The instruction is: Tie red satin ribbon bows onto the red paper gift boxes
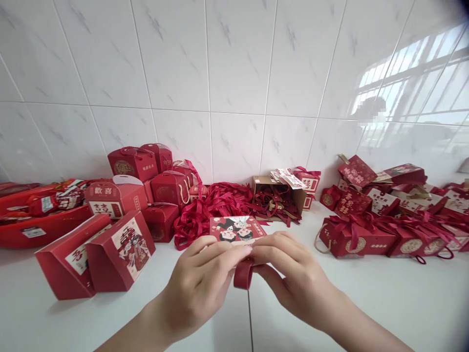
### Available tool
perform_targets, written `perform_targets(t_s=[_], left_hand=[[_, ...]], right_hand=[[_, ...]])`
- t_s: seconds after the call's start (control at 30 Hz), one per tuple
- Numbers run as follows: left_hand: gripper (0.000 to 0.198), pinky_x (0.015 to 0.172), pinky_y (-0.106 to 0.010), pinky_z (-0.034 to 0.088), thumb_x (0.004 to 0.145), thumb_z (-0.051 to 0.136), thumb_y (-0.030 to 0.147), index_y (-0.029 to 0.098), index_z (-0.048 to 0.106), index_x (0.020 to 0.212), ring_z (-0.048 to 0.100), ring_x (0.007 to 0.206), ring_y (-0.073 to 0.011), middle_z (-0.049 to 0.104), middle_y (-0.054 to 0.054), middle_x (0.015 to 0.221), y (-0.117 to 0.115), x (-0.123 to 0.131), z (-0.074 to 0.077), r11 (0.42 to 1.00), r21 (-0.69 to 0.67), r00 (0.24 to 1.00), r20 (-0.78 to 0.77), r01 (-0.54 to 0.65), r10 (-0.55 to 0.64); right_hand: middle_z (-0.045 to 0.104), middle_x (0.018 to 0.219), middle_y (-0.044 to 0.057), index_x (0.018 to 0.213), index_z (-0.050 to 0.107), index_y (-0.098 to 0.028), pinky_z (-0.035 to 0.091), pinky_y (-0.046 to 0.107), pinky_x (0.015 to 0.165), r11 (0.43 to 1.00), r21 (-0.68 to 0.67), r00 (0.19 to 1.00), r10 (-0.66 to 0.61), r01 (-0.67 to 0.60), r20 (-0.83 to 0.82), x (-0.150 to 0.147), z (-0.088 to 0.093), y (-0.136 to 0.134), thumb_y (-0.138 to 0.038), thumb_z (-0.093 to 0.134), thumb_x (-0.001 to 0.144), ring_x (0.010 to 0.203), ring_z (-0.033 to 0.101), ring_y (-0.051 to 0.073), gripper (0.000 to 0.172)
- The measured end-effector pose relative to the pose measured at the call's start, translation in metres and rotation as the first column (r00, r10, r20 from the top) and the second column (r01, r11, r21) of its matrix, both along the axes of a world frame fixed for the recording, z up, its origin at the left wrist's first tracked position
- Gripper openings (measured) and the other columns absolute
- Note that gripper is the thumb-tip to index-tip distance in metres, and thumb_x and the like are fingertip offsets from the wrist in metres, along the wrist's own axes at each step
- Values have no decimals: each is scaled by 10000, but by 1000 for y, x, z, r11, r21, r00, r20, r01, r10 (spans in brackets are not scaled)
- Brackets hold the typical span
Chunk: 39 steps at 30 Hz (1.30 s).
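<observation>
Both my hands meet over the white counter, holding one small red gift box with a cartoon couple printed on its upper face. My left hand pinches the box's near edge with fingers curled. My right hand grips the same edge from the right, fingers bent. A red flap or ribbon loop hangs down between my thumbs. The lower part of the box is hidden behind my fingers.
Two red boxes lie on their sides at left. Assembled red boxes stand by the tiled wall. A heap of red ribbons, a cardboard box and ribbon-tied boxes fill the back and right. A red tray sits far left.
</observation>
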<state>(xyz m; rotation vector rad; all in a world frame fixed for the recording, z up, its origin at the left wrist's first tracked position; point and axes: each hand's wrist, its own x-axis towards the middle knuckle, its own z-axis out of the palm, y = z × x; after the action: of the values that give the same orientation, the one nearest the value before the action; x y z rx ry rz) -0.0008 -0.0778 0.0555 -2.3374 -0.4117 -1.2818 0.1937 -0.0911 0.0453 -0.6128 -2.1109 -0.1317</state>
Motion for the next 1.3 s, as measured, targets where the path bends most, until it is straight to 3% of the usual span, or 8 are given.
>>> perform_targets(t_s=[0.37, 0.63, 0.8, 0.93, 1.03, 1.13, 1.2, 1.3], left_hand=[[300, 700, -234, 543, 805, 530, 64, 197, 518, 1074, 660, 767, -129, 694, -11, 878, -8, 1, -12, 937, -340, 987, 101, -82, 123], [371, 746, -271, 580, 835, 581, 193, 250, 457, 1180, 675, 833, -159, 672, -25, 922, -3, 6, -18, 839, -540, 970, 162, -67, 181], [611, 923, -426, 493, 803, 624, 258, 220, 330, 1337, 598, 1052, -241, 629, -96, 1120, 3, 1, -5, 843, -512, 908, 256, -163, 331], [664, 898, -405, 494, 783, 642, 287, 229, 297, 1348, 606, 1000, -224, 642, -59, 1045, 11, -16, 11, 830, -530, 849, 345, -176, 401], [608, 846, -369, 500, 793, 620, 307, 230, 321, 1317, 619, 959, -219, 658, -42, 989, 21, -26, 17, 789, -553, 826, 290, -267, 483], [403, 799, -340, 492, 819, 559, 324, 225, 436, 1190, 631, 928, -219, 662, -47, 986, 37, -28, 13, 696, -616, 833, 113, -369, 542], [268, 746, -336, 482, 826, 520, 339, 234, 513, 1073, 638, 881, -225, 666, -40, 964, 48, -27, 2, 557, -686, 832, -132, -469, 539], [219, 659, -330, 447, 778, 535, 370, 237, 579, 947, 630, 818, -256, 661, -42, 898, 64, -23, -26, 322, -717, 782, -521, -618, 341]], right_hand=[[651, 828, 47, 952, 548, -164, 448, 304, 642, 992, 95, 995, -81, 85, -50, -8, -4, 0, -78, 500, 892, 729, 577, 156, 115], [651, 770, 26, 824, 653, -205, 427, 276, 614, 963, -119, 953, -214, 243, 215, 22, 16, 6, -162, 592, 843, 720, 541, 162, 77], [659, 775, 12, 759, 681, -218, 458, 260, 572, 889, -212, 911, -413, 405, 11, 70, 23, 30, -147, 613, 793, 665, 607, 151, 104], [691, 828, 69, 820, 715, -201, 507, 389, 750, 700, -226, 595, -702, 677, -392, 124, 26, 47, -207, 662, 753, 779, 650, 238, 85], [665, 974, 138, 1082, 666, -163, 430, 477, 934, 568, -292, 365, -766, 769, -528, 153, 27, 56, -288, 631, 792, 1035, 595, 316, 318], [549, 1219, 197, 1238, 579, -136, 456, 441, 903, 554, -385, 291, -776, 739, -559, 166, 28, 63, -287, 660, 768, 1120, 559, 321, 500], [467, 1323, 208, 1250, 577, -127, 509, 369, 782, 582, -418, 274, -756, 698, -594, 165, 29, 64, -287, 659, 769, 1027, 621, 277, 514], [459, 1335, 204, 1241, 589, -116, 522, 322, 736, 644, -342, 286, -669, 684, -686, 154, 32, 60, -316, 659, 772, 907, 668, 228, 516]])
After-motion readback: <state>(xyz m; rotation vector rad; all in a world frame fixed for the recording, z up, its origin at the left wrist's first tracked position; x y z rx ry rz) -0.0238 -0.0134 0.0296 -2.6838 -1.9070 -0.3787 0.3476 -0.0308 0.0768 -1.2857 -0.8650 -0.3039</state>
